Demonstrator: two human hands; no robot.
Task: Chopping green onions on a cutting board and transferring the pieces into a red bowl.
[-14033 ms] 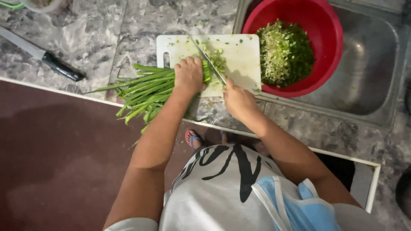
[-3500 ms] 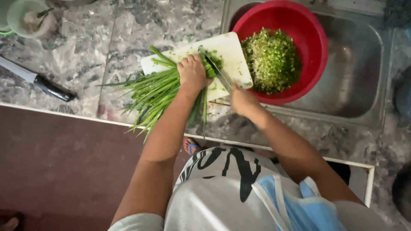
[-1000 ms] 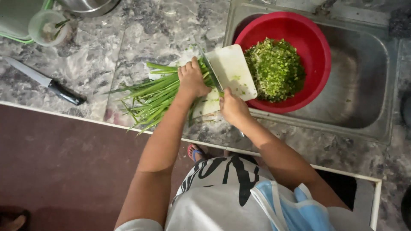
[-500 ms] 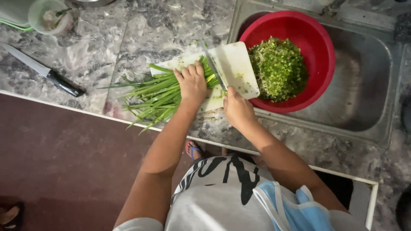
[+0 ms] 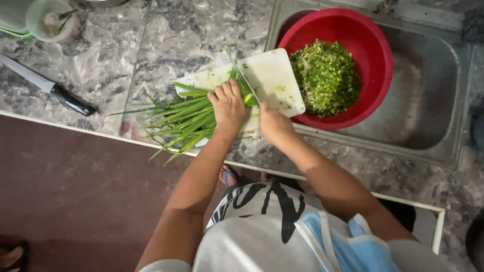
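left hand (image 5: 229, 105) pressing green onions (image 5: 184, 118), right hand (image 5: 272, 123) seemingly gripping knife (image 5: 247, 85)

Light: even, moderately bright, from overhead; colours saturated
Glare: soft sheen on the marble counter (image 5: 166, 35); pale reflection on the steel sink (image 5: 428, 100) wall
Shadows: short, faint under the hands; dark floor (image 5: 75, 191) below the counter edge
Focus: centre fairly sharp; slight softness on the chopped greens (image 5: 325, 75); torso at bottom edge blurred
Distortion: wide-angle bending at frame edges; corners dimmer
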